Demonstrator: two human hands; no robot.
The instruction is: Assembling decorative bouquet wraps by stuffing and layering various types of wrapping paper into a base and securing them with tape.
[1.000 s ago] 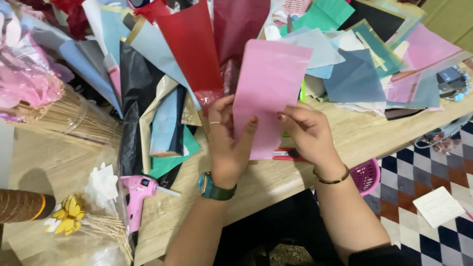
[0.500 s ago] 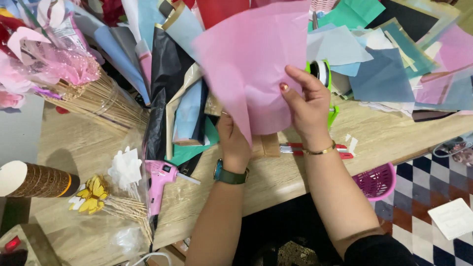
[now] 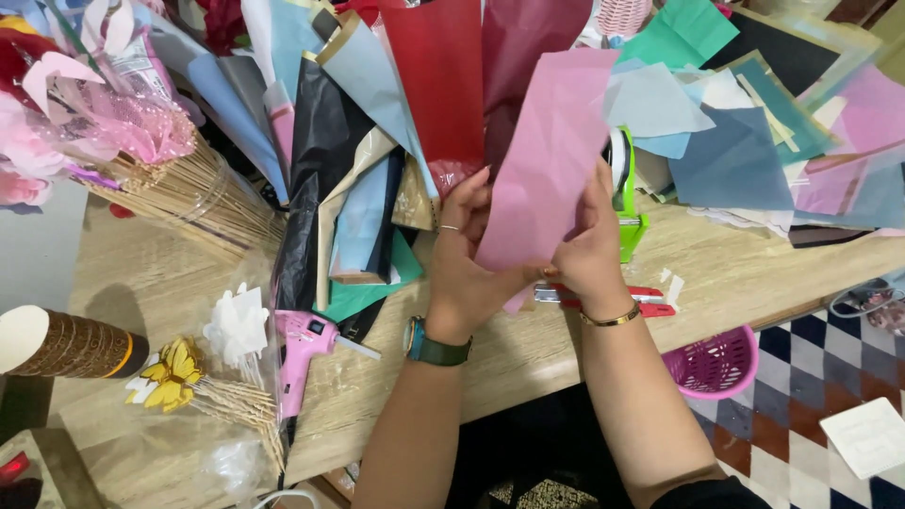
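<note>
**Sam:** Pink paper [image 3: 551, 160]! Who has it?

**Mia:** Both hands do. The left hand [image 3: 468, 250] pinches its left edge. The right hand [image 3: 589, 247] grips the right edge, low down. The paper stands up between them, over the table [image 3: 716, 259].

**Sam:** Is it heavy?

**Mia:** No. I think it is very light and thin. It bends a bit, so it looks soft and floppy. It could tear or crease if pulled hard. Holding it by the side edges near the bottom, like now, seems best.

**Sam:** What else is close?

**Mia:** Red paper [image 3: 434, 85] and dark red paper [image 3: 523, 47] stand just behind it. A green tape holder [image 3: 627, 193] peeks out by the right hand. Red scissors [image 3: 650, 300] lie under the hands. A pink glue gun [image 3: 304, 344] lies to the left, near yellow flowers [image 3: 174, 372] on sticks.

**Sam:** What can't you see?

**Mia:** The bottom of the pink paper hides behind the hands. I can't tell if it is one sheet or folded. The tape holder is mostly covered, and the scissors too.
</note>
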